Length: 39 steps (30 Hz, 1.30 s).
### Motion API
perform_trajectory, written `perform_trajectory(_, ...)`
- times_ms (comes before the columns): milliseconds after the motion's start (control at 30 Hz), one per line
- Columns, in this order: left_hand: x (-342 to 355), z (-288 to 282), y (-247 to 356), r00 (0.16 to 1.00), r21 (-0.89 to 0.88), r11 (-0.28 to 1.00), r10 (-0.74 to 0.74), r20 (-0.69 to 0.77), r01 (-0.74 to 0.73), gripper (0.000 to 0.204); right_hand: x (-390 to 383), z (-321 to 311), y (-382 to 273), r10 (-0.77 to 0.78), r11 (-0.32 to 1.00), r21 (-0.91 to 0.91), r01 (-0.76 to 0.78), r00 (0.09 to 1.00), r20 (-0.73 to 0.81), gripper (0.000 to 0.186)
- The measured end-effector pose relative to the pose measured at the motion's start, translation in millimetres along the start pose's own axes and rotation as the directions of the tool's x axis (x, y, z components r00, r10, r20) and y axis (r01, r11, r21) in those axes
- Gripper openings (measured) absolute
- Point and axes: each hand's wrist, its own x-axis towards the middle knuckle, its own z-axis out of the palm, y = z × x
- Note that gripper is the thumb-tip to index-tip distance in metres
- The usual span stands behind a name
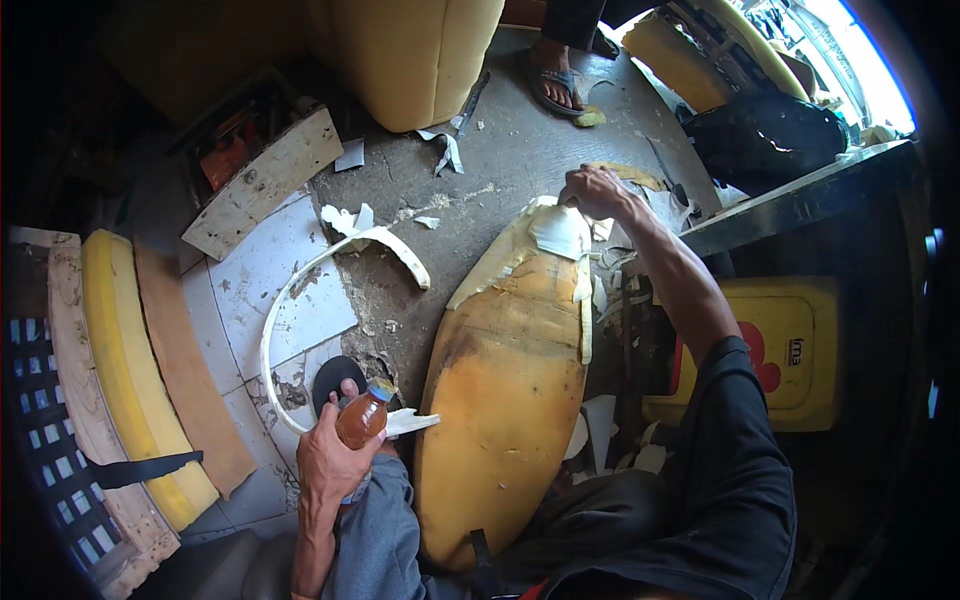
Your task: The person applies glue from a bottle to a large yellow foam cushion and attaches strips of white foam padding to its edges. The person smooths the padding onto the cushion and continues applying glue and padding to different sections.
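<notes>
My left hand [340, 455] is closed around a small clear bottle [362, 420] of amber-brown liquid with a blue cap. It is held above my left knee. A long yellow-orange foam seat pad [505, 375] lies between my legs, stained dark in places. Its far end is covered with cream foam [515, 235] and a white patch [562, 236]. My right hand [597, 192] is at that far tip, fingers curled together against the edge of the patch. Whatever its fingers may grip is hidden.
A curved white foam strip [272, 330] lies on the floor at left, near my sandalled foot [335, 378]. Another person's foot [553, 88] stands at the back. A yellow container [790, 350] is on the right, upright yellow foam [410, 60] behind, and scraps lie around the pad.
</notes>
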Motion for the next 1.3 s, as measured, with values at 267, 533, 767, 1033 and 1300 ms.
perform_trajectory(267, 1, 4, -5, 0.998, 0.026, 0.999, 0.026, -0.06, -0.025, 0.05, -18, -37, -74, 0.117, 0.953, -0.239, -0.189, 0.951, -0.285, 0.019)
perform_trajectory(533, 6, -1, 3, 0.997, -0.057, 0.997, 0.046, -0.066, -0.05, 0.061, -81, -20, -253, -0.271, 0.635, 0.731, 0.25, 0.958, -0.092, 0.035)
perform_trajectory(767, 9, 7, 9, 0.996, -0.023, 0.999, 0.04, -0.079, -0.042, 0.049, -97, 0, -292, -0.285, 0.532, 0.828, 0.178, 0.958, -0.022, 0.034)
perform_trajectory(1033, 2, 8, 3, 0.999, -0.01, 1.0, -0.016, -0.048, 0.016, 0.048, -7, -9, -149, -0.441, 0.82, 0.088, 0.565, 0.723, -0.532, 0.026)
perform_trajectory(1300, -3, -5, -10, 0.997, -0.028, 0.997, -0.072, 0.003, 0.072, 0.049, 54, -20, -42, -0.219, 0.909, -0.303, 0.287, 0.946, 0.239, 0.023)
